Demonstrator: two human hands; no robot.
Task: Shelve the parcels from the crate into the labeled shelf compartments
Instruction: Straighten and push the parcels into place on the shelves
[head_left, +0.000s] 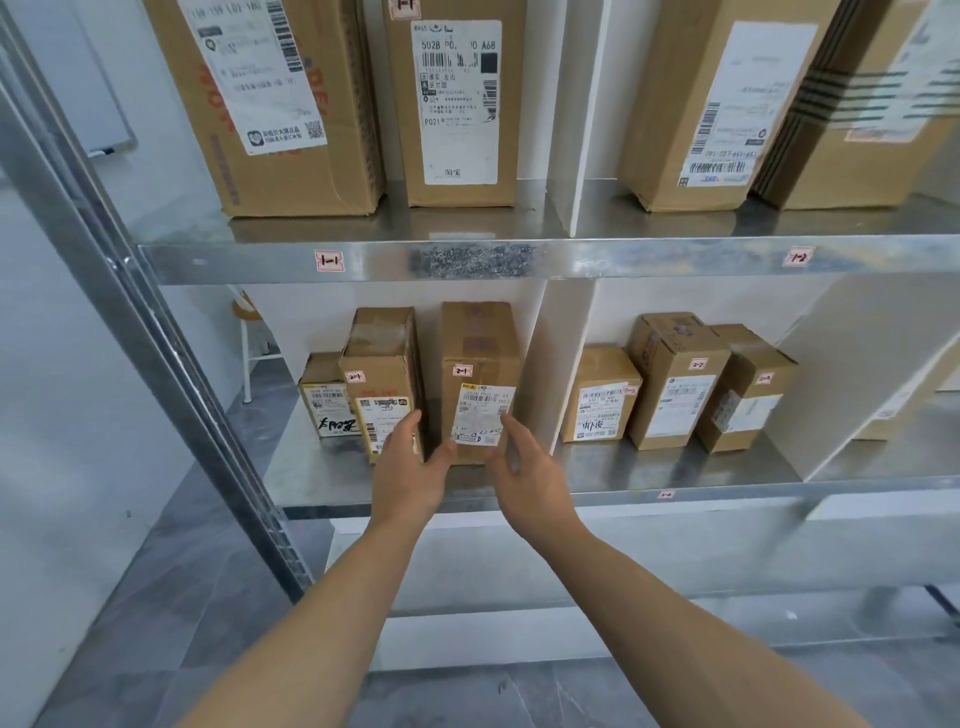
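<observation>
Our left hand (415, 470) and right hand (525, 470) are spread open at the tall box (480, 343). If we bump it, it may tip over.

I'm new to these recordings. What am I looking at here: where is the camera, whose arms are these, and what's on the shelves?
There is no machine here. A person works bare-handed, and the single picture comes from a camera worn on their head, looking forward and down. So the two arms coming in from below are the wearer's own. In front stands a metal shelf split by white dividers, with small tags such as 1-1 and 1-2 on its edges. Cardboard parcels stand in the compartments. The left hand and right hand, fingers fairly straight, flank an upright parcel tagged 2-1 in the lower left compartment. Neither hand closes round it. The crate is out of view.
</observation>
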